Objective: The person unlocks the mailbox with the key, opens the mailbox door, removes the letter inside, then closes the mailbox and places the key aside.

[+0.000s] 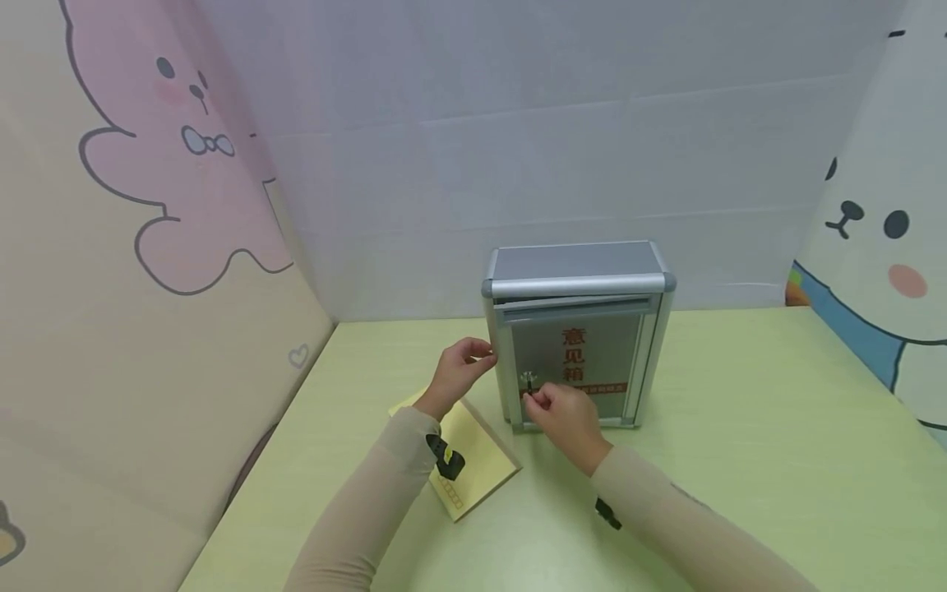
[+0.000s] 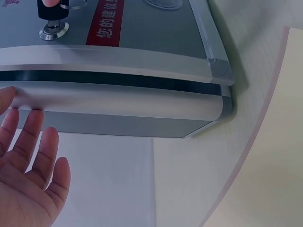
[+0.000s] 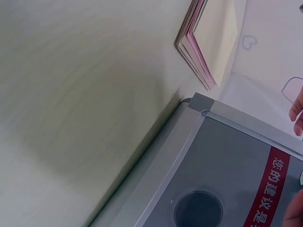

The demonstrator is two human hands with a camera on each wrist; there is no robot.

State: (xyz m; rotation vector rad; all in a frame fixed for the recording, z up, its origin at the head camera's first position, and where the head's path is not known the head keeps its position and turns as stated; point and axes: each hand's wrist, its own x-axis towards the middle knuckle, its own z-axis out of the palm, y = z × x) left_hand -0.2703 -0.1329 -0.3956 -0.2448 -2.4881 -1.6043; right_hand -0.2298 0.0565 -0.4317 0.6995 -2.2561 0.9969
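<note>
A grey metal suggestion box (image 1: 577, 271) with silver edges and red lettering stands upright on the table. My right hand (image 1: 568, 418) pinches the black-headed key (image 2: 53, 12) at the round lock (image 2: 53, 31) on the box's front. Beside the box's left side is my left hand (image 1: 460, 370), its fingertips touching the side wall (image 2: 128, 100) near the front. In the left wrist view its fingers are spread and loosely bent, with nothing held. A dark strip (image 2: 142, 81) runs between the front frame and the side wall. Only a bit of the right hand (image 3: 294, 210) shows in the right wrist view.
A stack of yellow envelopes (image 1: 481, 460) lies on the table left of the box, partly under my left forearm. Pink edges show on the stack (image 3: 201, 52). Behind the box hangs a pale curtain (image 1: 459, 164); cartoon-printed cloth (image 1: 185, 164) stands at the sides.
</note>
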